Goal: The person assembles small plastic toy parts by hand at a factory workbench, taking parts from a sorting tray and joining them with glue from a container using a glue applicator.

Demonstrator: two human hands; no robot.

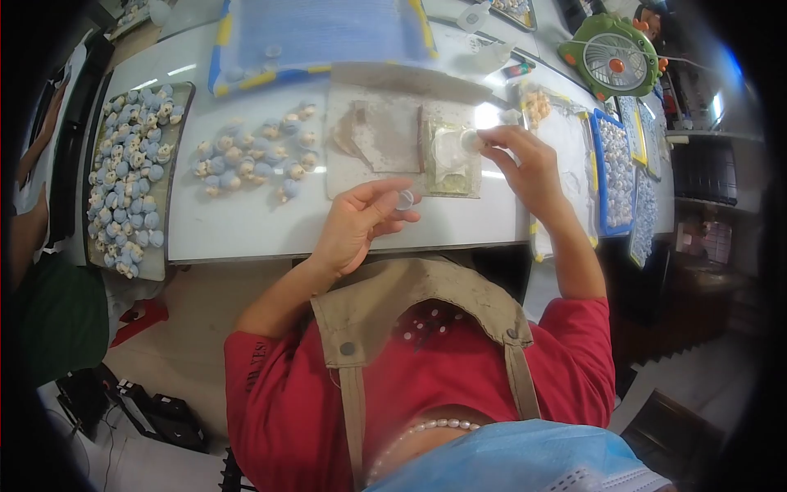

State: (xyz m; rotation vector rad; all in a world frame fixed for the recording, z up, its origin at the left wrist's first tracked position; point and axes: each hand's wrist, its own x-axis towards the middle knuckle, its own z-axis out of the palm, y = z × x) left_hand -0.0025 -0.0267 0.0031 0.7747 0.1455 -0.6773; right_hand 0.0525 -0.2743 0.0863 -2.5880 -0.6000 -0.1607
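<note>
My left hand (pixel 351 228) is closed, pinching a small clear round piece (pixel 404 199) between thumb and fingers near the front of the white table. My right hand (pixel 529 168) pinches another clear round piece (pixel 470 142) at its fingertips. That piece is over the right edge of a glossy, whitish patch (pixel 449 156) on a greenish square pad (pixel 467 182); whether the two touch I cannot tell. The pad lies on a stained cardboard sheet (pixel 343 176). Left of the sheet, several small blue-and-cream figures (pixel 242 160) lie loose.
At the far left is a tray (pixel 176 94) full of similar figures. A blue bin (pixel 328 37) with yellow tape stands at the back. To the right are a blue-rimmed tray (pixel 602 189) of small pieces and a green fan (pixel 615 57). Another person's arm (pixel 29 238) shows at left.
</note>
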